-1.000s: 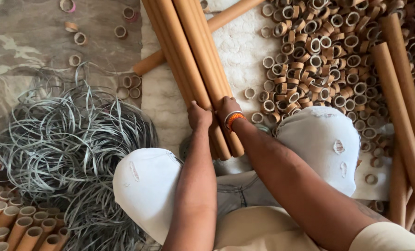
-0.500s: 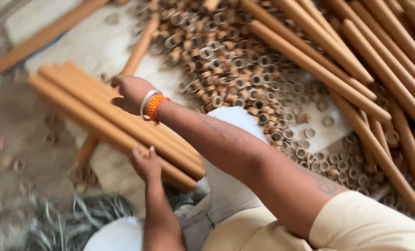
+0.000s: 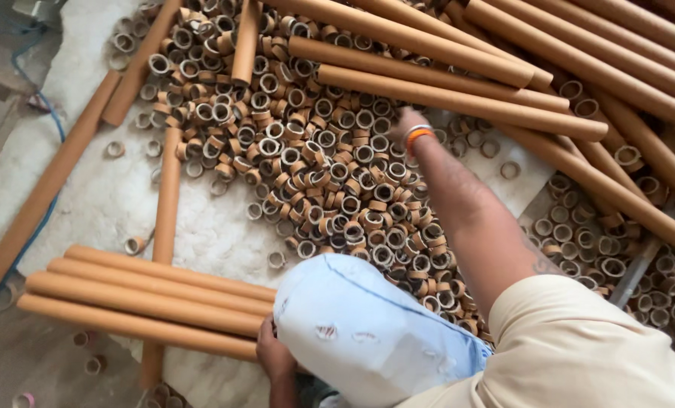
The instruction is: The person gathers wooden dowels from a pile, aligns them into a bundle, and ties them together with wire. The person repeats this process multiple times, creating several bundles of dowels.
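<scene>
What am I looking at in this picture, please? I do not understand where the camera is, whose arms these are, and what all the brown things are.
The camera sits on a person's head and looks down, so both arms belong to that person. There is no machine here, only two bare hands. The left hand rests against the ends of a bundle of long cardboard tubes lying side by side on a pale sheet. The right hand, with an orange and white wristband, reaches out to another long tube; whether it grips is not clear. Between them lies a big heap of short cardboard rings. The light blue shape is the person's knee in trousers.
</scene>
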